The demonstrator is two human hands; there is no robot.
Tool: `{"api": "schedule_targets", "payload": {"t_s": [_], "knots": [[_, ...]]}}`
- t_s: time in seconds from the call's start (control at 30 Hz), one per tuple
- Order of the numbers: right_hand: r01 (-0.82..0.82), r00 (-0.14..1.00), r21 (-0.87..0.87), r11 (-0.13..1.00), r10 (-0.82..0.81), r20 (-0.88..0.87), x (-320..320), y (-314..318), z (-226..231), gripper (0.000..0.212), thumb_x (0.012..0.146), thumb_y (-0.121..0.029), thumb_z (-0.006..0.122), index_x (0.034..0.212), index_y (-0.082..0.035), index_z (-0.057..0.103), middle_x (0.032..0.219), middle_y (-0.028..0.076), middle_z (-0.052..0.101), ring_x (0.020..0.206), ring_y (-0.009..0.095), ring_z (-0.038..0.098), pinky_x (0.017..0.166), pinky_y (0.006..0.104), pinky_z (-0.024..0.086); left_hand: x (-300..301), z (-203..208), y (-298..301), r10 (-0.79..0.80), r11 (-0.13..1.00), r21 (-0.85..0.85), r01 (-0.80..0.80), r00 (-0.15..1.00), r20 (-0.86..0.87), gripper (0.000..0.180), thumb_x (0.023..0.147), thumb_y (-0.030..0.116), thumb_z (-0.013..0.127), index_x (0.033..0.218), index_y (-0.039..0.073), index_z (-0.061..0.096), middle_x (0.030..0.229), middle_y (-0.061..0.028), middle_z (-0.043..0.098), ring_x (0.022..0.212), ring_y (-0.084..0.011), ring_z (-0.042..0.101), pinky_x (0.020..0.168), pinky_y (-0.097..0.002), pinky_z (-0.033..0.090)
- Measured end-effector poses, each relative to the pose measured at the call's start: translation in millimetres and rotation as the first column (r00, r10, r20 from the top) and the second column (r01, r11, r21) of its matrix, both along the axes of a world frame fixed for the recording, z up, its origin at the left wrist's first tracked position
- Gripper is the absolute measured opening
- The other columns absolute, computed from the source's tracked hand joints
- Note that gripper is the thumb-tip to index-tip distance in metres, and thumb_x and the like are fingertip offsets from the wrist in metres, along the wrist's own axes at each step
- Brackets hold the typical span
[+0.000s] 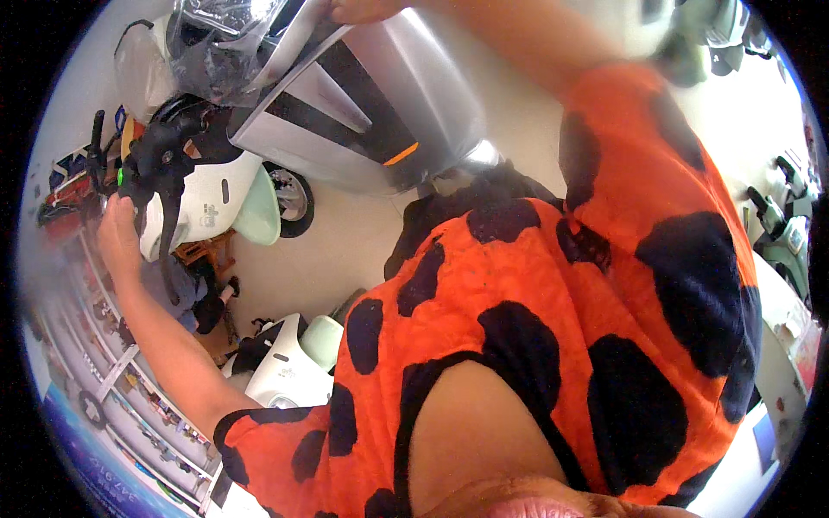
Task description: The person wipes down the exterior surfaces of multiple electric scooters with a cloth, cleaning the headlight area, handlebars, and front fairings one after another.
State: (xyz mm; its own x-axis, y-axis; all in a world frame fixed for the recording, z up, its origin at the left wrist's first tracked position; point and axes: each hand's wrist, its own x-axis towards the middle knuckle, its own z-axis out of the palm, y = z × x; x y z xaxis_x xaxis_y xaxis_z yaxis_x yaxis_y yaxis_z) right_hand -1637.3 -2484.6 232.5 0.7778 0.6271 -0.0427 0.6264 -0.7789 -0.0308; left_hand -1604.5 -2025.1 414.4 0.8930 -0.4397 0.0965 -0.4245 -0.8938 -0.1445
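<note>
At the left, my left hand (119, 226) closes around the end of a black handlebar (160, 160), beside a small green part. The handlebar belongs to a white scooter (207, 203) with a pale green front piece (259, 211). At the top edge, my right hand (367, 9) is partly cut off by the view. Its fingers curl on the upper rim of a large silver vehicle body (423, 78) with black stripes and an orange reflector (401, 154). Clear plastic wrap (220, 47) covers the part left of that rim.
Below stands another white scooter (289, 371). A black wheel (294, 200) rests on the pale floor, and a seated person (207, 306) is partly hidden behind my left arm. Shelves (138, 414) with small goods line the left. More scooters (786, 224) stand at the right.
</note>
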Motion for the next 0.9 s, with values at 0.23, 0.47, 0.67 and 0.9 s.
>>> {"api": "schedule_targets", "payload": {"t_s": [0.23,0.47,0.67,0.9], "knots": [[0.37,0.915,0.232,0.9,-0.396,0.08,12.9,-30.8,-37.7,0.024,0.079,-0.013,0.049,0.097,-0.009,0.064,0.096,0.012,0.064,0.093,0.028,0.061,0.078,0.0397,0.049,2.2,3.1,-22.4,0.125,0.991,0.054,-0.123,0.991,-0.044,0.052,0.09,0.044,0.039,0.118,0.003,0.054,0.108,-0.0183,0.059,0.104,-0.0332,0.055,0.087,-0.0373,0.04],[0.466,0.772,0.882,0.07,-0.52,-0.366,-11.5,-29.0,-70.0,0.032,0.087,-0.025,0.04,0.097,-0.001,0.058,0.089,0.022,0.059,0.093,0.037,0.055,0.08,0.0417,0.042,7.3,-3.1,9.4,0.097,0.995,-0.002,-0.097,0.995,0.01,0.051,0.089,0.038,0.044,0.116,-0.004,0.053,0.11,-0.0223,0.058,0.106,-0.0337,0.054,0.088,-0.0364,0.039],[0.705,0.438,0.667,-0.242,-0.591,-0.677,-102.9,-16.1,-224.3,0.045,0.089,-0.039,0.039,0.11,-0.003,0.055,0.11,0.02,0.057,0.104,0.034,0.052,0.09,0.0374,0.039,11.3,1.4,1.9,0.069,0.998,0.012,-0.068,0.994,-0.082,0.046,0.088,0.031,0.045,0.114,-0.006,0.053,0.101,-0.0237,0.06,0.093,-0.0346,0.058,0.083,-0.0373,0.042],[0.944,0.291,0.31,0.11,-0.718,-0.632,-140.2,-16.4,-214.0,0.035,0.085,-0.027,0.042,0.103,-0.003,0.06,0.102,0.014,0.062,0.099,0.027,0.057,0.086,0.0366,0.043,-6.1,4.3,-2.0,-0.031,0.998,-0.057,0.026,0.994,-0.104,0.054,0.09,0.044,0.037,0.11,-0.003,0.055,0.094,-0.0184,0.061,0.082,-0.0296,0.057,0.075,-0.0364,0.042]]}}
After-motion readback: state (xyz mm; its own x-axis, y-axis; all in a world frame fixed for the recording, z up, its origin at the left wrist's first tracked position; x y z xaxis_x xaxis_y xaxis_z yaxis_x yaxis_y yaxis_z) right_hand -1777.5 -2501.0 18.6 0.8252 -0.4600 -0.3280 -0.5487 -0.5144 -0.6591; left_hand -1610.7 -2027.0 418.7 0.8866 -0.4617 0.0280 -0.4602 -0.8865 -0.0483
